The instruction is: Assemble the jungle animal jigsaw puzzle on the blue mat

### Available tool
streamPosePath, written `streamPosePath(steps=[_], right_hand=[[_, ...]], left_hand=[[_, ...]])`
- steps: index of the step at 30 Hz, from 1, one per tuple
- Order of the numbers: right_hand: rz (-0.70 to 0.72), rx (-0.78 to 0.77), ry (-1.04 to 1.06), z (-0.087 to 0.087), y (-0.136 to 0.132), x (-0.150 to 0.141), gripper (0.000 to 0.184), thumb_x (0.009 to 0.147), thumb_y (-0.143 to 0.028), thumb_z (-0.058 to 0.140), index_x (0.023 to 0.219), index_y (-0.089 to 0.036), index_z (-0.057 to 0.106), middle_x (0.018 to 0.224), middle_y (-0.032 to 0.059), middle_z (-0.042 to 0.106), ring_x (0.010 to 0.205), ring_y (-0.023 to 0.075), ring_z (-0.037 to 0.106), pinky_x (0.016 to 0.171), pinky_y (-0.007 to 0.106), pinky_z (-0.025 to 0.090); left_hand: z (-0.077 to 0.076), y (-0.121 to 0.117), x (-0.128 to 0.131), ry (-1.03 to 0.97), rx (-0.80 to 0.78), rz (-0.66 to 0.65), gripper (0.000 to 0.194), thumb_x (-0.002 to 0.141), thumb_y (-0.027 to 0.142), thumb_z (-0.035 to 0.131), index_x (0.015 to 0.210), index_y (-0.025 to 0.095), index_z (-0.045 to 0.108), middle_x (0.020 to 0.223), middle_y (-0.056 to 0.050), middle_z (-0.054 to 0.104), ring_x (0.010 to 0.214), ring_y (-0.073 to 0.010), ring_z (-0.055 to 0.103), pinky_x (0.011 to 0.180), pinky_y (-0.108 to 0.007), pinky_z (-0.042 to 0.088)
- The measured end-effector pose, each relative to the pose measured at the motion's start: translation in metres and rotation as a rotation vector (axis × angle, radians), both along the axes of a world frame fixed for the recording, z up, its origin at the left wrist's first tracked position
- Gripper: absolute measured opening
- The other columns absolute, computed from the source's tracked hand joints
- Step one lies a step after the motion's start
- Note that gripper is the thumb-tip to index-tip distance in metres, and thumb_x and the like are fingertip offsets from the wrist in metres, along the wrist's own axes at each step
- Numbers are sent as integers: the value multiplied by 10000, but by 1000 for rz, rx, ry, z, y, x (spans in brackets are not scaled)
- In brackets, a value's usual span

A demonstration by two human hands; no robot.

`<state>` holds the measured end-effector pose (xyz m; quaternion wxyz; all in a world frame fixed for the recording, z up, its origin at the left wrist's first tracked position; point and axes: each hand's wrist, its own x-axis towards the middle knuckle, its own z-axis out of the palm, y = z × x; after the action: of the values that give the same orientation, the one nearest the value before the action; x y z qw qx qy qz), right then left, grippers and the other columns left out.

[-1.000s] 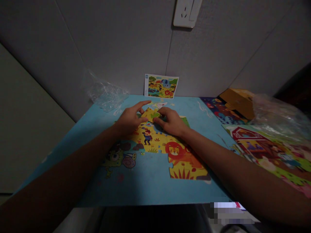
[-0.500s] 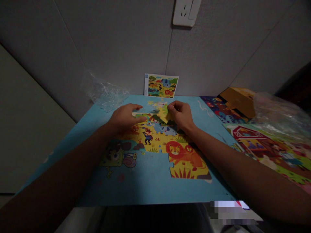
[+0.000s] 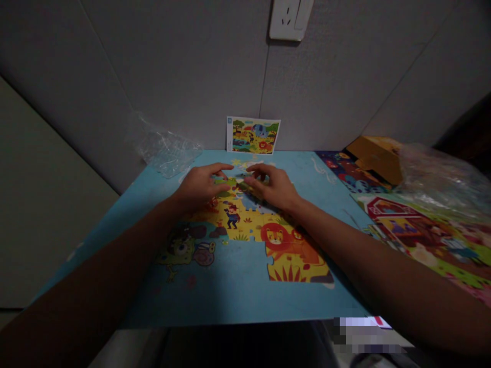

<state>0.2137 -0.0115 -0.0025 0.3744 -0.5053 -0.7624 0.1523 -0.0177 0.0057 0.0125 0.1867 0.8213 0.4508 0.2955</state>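
Observation:
A partly joined jigsaw puzzle [image 3: 245,225] with lions, an elephant and a figure in a hat lies on the blue tabletop. My left hand [image 3: 199,186] is over its far left corner, thumb and fingers apart, holding nothing. Across from it, my right hand [image 3: 272,186] hovers over the far edge, its fingers curved and parted from the thumb. No piece shows between its fingertips. The right hand and wrist hide part of the elephant area. Against the wall leans a small picture card [image 3: 253,135] of the same animal scene.
Crumpled clear plastic [image 3: 166,151] lies at the back left. On the right are a farm-scene puzzle [image 3: 418,235], an orange-brown box [image 3: 378,158] and another clear plastic bag [image 3: 445,176]. A wall socket [image 3: 289,20] is above the blue table [image 3: 230,301].
My right hand has moved left, closer to my left hand, and its fingers have parted. The yellow-green puzzle piece it pinched is no longer visible in its fingers. My left hand has barely moved.

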Motion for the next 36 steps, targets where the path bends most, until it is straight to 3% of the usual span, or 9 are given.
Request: streamPosePath(steps=[3,8,13,16,21,26,30,36], right_hand=[[221,-100,108,5,-13,-13,308,880,-405,671,1063,-160,707,794,36,692,708,163,589,691,301,433],[312,-282,257,12,-28,-18,296,834,-434,705,728,-187,582,581,-36,529,545,101,444,547,265,339],[552,-535,11,25,-42,-18,306,849,-289,634,568,-184,577,503,-22,570,456,80,386,483,255,282],[653,-653,-166,33,-52,-23,322,864,-250,602,549,-181,620,516,-8,633,437,82,431,479,245,317],[640,-782,-345,44,-60,-31,310,861,-220,626,555,-179,589,499,-29,632,490,86,544,565,225,411],[614,-763,-482,48,-61,-34,386,888,-306,658,533,-175,582,475,-40,601,489,79,530,569,232,390],[588,-677,-560,47,-62,-37,412,863,-329,714,506,-180,573,433,-55,544,466,78,474,548,242,354],[572,-680,-504,42,-60,-37,398,845,-341,759,528,-177,581,440,-67,554,470,74,485,568,238,359]], left_hand=[[4,-10,6,-189,-106,-97,617,749,393,751,1303,138,658,838,-35,722,471,-60,401,471,-215,350],[13,-15,2,-201,-322,-249,470,743,392,738,1132,135,686,539,45,571,440,-75,405,431,-189,286],[22,-17,-7,8,-586,-474,221,750,383,731,797,168,709,556,12,638,468,-99,487,451,-192,343],[25,-22,-7,125,-644,-609,169,758,341,739,767,173,740,564,20,636,508,-107,522,473,-187,367],[27,-25,-6,339,-717,-631,259,777,395,733,708,146,736,595,0,674,511,-96,509,472,-182,350],[30,-23,-11,545,-824,-594,345,833,423,686,621,153,715,629,-48,740,482,-95,489,440,-196,296],[31,-26,-10,617,-864,-577,318,822,386,701,596,165,732,603,-53,736,476,-111,533,439,-200,313],[34,-30,-7,616,-955,-549,323,836,361,681,580,175,749,564,-52,721,485,-137,587,439,-196,373]])
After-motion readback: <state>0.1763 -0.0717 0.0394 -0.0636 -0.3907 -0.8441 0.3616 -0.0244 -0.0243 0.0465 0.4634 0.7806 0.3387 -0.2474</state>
